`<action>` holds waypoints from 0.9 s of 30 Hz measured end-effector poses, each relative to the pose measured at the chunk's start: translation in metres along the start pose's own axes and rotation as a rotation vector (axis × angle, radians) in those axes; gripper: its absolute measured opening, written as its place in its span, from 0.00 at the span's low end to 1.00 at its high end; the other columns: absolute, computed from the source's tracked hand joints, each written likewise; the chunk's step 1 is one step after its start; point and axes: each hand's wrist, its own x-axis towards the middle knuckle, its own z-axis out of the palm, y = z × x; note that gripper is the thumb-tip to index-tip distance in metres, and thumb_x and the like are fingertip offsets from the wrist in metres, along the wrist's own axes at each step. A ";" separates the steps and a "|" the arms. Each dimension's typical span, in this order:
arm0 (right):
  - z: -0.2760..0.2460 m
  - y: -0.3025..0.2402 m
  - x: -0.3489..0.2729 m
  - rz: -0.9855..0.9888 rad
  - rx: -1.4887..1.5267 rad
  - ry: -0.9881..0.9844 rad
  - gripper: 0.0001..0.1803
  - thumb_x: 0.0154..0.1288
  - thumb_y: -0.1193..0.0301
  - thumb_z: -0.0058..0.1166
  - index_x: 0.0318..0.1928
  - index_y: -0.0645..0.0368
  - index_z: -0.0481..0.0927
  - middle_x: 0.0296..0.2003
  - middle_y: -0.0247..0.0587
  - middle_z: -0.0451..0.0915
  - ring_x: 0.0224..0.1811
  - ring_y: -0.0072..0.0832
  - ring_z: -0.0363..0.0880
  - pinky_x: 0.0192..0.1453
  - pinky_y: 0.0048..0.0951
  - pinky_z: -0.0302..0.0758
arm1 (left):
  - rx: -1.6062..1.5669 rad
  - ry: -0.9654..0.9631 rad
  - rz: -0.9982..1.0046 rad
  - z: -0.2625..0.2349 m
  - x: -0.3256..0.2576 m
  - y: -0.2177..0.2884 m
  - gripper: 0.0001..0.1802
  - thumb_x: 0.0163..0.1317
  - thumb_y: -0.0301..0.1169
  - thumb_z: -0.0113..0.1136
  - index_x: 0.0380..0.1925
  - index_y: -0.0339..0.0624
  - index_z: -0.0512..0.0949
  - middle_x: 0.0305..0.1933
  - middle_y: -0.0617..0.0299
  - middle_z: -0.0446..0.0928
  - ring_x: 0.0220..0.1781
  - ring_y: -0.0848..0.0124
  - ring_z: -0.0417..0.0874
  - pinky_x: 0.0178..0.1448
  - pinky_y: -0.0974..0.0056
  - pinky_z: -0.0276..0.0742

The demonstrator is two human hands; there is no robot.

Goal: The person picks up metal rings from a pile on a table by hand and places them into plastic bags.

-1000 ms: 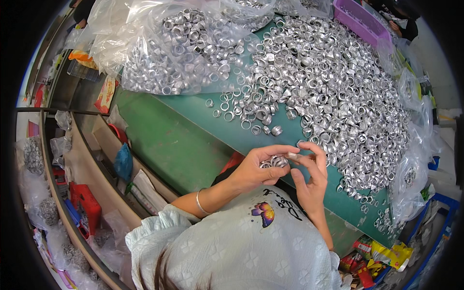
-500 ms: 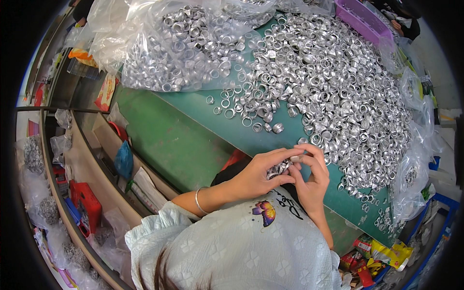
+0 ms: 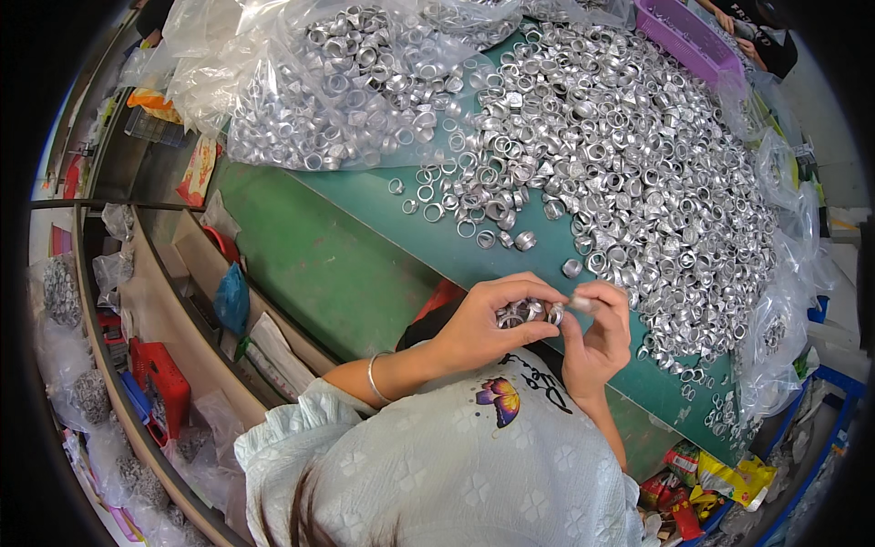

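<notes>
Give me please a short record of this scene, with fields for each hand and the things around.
left hand: cups several silver metal rings
right hand: pinches one ring beside the left hand
table: green, with a big loose heap of rings
clear bag: full of rings, far left
purple basket: far edge
wrist: thin bangle

I see silver metal rings (image 3: 638, 173) heaped on a dark green table (image 3: 355, 264), more under clear plastic (image 3: 301, 82). A purple basket (image 3: 688, 36) sits at the far edge. My pale mint shirt (image 3: 437, 474) carries a faint clover pattern and a purple-orange butterfly (image 3: 497, 401). A silver bangle (image 3: 374, 378) circles my wrist; a red crate (image 3: 159, 383) sits low left.
</notes>
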 end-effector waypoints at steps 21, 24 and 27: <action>-0.010 -0.014 0.005 0.833 0.828 -0.128 0.16 0.56 0.82 0.50 0.47 0.70 0.69 0.40 0.44 0.74 0.37 0.27 0.74 0.36 0.23 0.71 | 0.154 0.023 0.174 -0.002 0.005 -0.005 0.18 0.48 0.18 0.59 0.43 0.38 0.77 0.40 0.59 0.72 0.39 0.72 0.73 0.43 0.71 0.70; -0.017 0.013 -0.001 0.931 1.127 -0.025 0.14 0.62 0.73 0.46 0.47 0.65 0.70 0.38 0.45 0.73 0.35 0.30 0.73 0.32 0.24 0.69 | -0.042 0.081 -0.077 -0.004 0.012 -0.006 0.17 0.55 0.22 0.55 0.47 0.40 0.75 0.42 0.63 0.72 0.33 0.79 0.69 0.29 0.78 0.65; -0.026 0.025 0.000 0.960 1.269 -0.034 0.12 0.61 0.73 0.45 0.45 0.64 0.70 0.40 0.48 0.72 0.31 0.28 0.69 0.28 0.22 0.66 | -0.777 0.192 -0.406 -0.017 0.025 -0.025 0.13 0.61 0.30 0.51 0.45 0.37 0.73 0.34 0.64 0.71 0.25 0.82 0.65 0.17 0.81 0.53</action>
